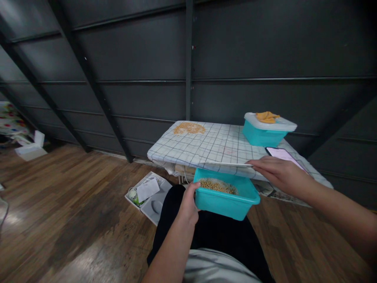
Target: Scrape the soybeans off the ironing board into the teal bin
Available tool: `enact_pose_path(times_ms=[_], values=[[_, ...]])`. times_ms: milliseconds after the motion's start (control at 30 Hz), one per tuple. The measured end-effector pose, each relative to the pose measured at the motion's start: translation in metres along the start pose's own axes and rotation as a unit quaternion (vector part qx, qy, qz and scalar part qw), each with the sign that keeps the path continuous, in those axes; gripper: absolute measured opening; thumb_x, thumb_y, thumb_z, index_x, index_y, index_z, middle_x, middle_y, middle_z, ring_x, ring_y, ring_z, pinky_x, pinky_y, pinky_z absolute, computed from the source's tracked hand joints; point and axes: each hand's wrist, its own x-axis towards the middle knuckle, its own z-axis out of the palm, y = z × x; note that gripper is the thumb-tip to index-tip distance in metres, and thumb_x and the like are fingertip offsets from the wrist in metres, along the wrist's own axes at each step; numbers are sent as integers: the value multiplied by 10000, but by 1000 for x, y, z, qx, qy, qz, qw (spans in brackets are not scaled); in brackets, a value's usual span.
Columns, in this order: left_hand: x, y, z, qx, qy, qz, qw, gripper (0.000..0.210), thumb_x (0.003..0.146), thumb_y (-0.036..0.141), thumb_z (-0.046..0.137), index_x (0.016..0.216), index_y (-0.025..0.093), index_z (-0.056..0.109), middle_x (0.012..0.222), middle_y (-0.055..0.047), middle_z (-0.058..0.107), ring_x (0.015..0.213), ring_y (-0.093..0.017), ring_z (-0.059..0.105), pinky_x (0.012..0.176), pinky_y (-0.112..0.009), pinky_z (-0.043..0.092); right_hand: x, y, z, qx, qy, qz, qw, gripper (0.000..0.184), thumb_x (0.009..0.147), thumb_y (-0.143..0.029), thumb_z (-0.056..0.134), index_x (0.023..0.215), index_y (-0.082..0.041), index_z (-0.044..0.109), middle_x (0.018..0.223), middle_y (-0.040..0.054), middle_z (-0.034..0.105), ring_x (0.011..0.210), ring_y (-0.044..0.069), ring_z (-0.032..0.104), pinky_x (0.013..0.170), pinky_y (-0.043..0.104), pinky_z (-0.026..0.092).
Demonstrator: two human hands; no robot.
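My left hand (189, 204) grips the left side of a teal plastic bin (224, 202), its thumb over the rim. Inside the bin lie small yellowish beans (216, 185) mixed with some paler and greenish bits. The bin is just below the front edge of the table, above my lap. My right hand (278, 171) pinches the right end of a thin white flat strip (229, 164), seen nearly edge-on along the table's front edge. Its exact kind cannot be made out. A spread of yellow grains (189, 128) lies on the checkered tablecloth (216, 142) at the far left.
A lidded teal box (262, 134) with an orange cloth (266, 116) on top stands at the table's back right. A phone (282, 154) lies near my right hand. Left of my legs, an open white box (150, 196) sits on the wooden floor (88, 204). A dark panelled wall (141, 51) rises behind.
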Motion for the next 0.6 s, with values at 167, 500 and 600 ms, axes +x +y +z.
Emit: enact_pose_path(times_ms=[167,500,600], values=[[0,0,-1,9,-2,0,1000,568,646,509,663,1129,209,680,1033,-89,741,937,-317,685,624,-338,527,-10,-13,-9,33,-1,-12,999,314,946,-275,457,1081,-295,739,963,54,762,861,235,723,750,374,610],[-1,1,0,1,-11,8,1000,585,629,495,692,1129,192,681,1032,-93,733,952,-308,674,619,-324,526,-7,-26,-22,4,36,-29,999,295,936,-226,479,1089,-269,727,993,53,766,868,236,724,765,364,604],[-1,1,-1,-2,-11,8,1000,582,636,476,695,1150,204,681,1088,-90,726,1002,-309,668,644,-323,533,8,-16,-14,-49,64,19,997,306,948,-263,465,1112,-228,721,1031,79,761,915,265,718,825,416,582]])
